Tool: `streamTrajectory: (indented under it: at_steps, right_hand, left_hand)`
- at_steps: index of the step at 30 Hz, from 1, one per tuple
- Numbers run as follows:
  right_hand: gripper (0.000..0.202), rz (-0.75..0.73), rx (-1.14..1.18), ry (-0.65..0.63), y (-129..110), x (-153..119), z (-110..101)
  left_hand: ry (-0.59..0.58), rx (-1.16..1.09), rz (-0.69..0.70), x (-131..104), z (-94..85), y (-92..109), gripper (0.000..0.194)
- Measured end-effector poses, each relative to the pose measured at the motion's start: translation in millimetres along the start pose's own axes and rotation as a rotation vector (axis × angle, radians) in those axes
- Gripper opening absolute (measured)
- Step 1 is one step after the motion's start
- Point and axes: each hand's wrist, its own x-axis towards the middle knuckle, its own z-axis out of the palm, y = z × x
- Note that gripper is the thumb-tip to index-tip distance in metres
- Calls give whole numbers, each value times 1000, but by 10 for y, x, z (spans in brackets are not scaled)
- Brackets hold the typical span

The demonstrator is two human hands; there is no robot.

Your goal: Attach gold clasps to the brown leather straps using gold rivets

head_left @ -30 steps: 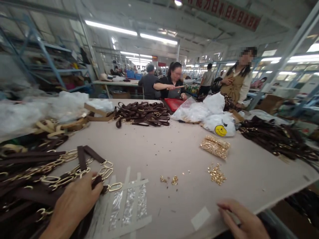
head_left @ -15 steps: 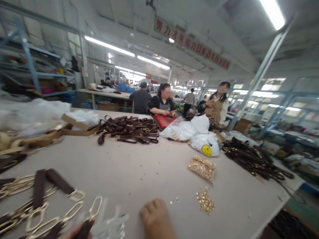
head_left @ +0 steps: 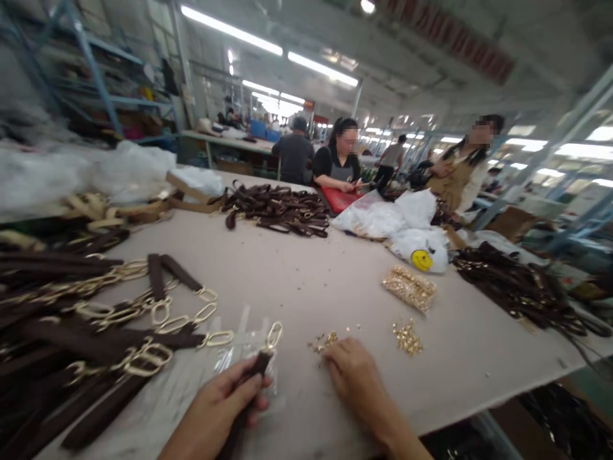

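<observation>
My left hand (head_left: pixel 227 402) is closed around a dark brown strap (head_left: pixel 261 363), whose end carries a gold oval ring (head_left: pixel 274 335) pointing away from me. On the table, my right hand (head_left: pixel 355 372) rests with its fingers bent together beside a small heap of gold metal pieces (head_left: pixel 327 341). Its fingertips touch the heap's edge, and whatever may be between them is hidden. Farther right lie a second heap of gold pieces (head_left: pixel 408 337) and a clear bag full of gold pieces (head_left: pixel 410 289).
Many brown straps with gold rings (head_left: pixel 143 358) cover the left side, partly over clear plastic sheeting (head_left: pixel 177 390). More straps (head_left: pixel 282 207) lie at the far edge, and another pile (head_left: pixel 522 287) sits right. White plastic bags (head_left: pixel 416 220) stand near a seated co-worker (head_left: pixel 338 160).
The view has tilted down and turned left, so more of the table and my left hand show. A small gold heap now appears by my right fingertips.
</observation>
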Motion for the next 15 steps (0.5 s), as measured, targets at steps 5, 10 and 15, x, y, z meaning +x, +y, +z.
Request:
streamTrajectory:
  at_steps: [5,10,15]
  right_hand:
    - [17,39,129,-50,74,-233,-219]
    - [20,96,183,32,153,-412,-316]
    - [25,13,175,-10,172,-507,-394]
  left_hand:
    - [-79,-55,-92,6,27,-135,53]
    - [-100,-59,-76,-25,58,-111,48]
    - [-128,-46,-90,-17,48,-168,49]
